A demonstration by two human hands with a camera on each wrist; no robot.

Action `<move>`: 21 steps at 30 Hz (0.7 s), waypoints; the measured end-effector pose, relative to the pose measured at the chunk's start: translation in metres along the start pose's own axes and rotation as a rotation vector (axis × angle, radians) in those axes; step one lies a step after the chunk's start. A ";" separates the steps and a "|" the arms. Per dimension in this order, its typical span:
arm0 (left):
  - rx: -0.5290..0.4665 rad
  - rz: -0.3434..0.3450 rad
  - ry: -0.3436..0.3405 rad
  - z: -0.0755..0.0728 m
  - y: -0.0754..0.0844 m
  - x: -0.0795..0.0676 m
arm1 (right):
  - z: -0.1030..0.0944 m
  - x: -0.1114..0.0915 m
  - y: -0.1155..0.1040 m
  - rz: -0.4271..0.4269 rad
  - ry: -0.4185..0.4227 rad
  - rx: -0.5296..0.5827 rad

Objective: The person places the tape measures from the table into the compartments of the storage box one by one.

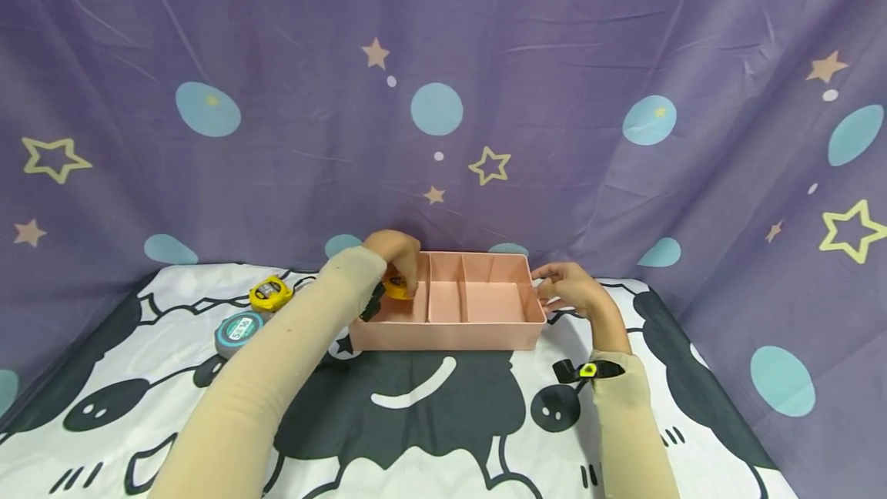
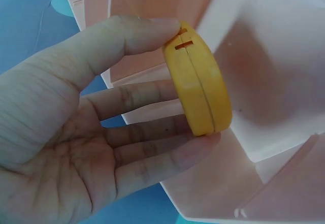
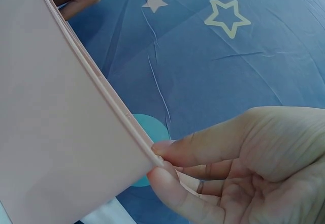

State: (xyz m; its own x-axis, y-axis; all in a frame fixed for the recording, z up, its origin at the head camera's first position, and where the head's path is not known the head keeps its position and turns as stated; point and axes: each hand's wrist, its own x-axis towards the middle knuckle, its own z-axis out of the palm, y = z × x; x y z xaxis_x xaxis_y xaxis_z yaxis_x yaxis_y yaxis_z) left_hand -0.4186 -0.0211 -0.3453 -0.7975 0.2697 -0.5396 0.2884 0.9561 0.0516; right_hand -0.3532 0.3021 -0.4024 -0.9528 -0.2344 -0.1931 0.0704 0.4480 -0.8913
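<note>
1. Left hand: reaches over the left end of a pink divided box. Thumb and fingers pinch a round yellow tape measure by its edges, holding it on edge over the box's leftmost compartment, just inside the wall. In the head view the tape measure shows only partly beneath the fingers.

2. Right hand: at the box's right end. Thumb and forefinger close on the rim at the corner, seen close in the right wrist view, with the box wall running away from the fingertips.

3. Pink divided box: lies between the 2 hands on a black-and-white patterned cloth; several compartments split by upright partitions, those toward the right hand showing bare floor.

4. Yellow tape measure: on the cloth, outward of the left forearm, well apart from the box.

5. Teal-and-grey tape measure: just beside item 4, nearer the person.

6. Purple backdrop: stars and pale blue dots, hanging beyond both hands.
</note>
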 end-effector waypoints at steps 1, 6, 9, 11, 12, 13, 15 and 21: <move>-0.004 0.000 0.004 0.001 -0.001 0.001 | 0.000 0.000 0.000 0.002 0.004 -0.005; -0.052 -0.008 0.035 0.006 -0.006 0.007 | 0.001 0.004 0.001 0.006 0.022 -0.007; -0.070 -0.011 0.054 0.009 -0.007 0.010 | 0.002 0.006 0.002 0.005 0.023 -0.001; -0.076 -0.011 0.060 0.012 -0.008 0.011 | 0.003 0.006 0.003 0.007 0.024 0.001; -0.075 -0.012 0.064 0.013 -0.009 0.012 | 0.004 0.006 0.003 0.008 0.023 0.000; -0.071 -0.012 0.068 0.014 -0.009 0.013 | 0.004 0.006 0.003 0.007 0.023 -0.001; -0.058 -0.011 0.076 0.015 -0.009 0.012 | 0.004 0.006 0.003 0.003 0.021 -0.004; -0.072 -0.028 0.065 0.016 -0.007 0.015 | 0.000 0.006 0.003 -0.011 0.015 -0.019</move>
State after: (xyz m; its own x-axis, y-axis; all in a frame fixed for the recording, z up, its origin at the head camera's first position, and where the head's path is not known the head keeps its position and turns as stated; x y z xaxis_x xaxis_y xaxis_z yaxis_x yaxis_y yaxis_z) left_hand -0.4241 -0.0260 -0.3674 -0.8383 0.2473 -0.4858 0.2285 0.9685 0.0988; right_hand -0.3589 0.3018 -0.4068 -0.9579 -0.2263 -0.1765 0.0540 0.4620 -0.8852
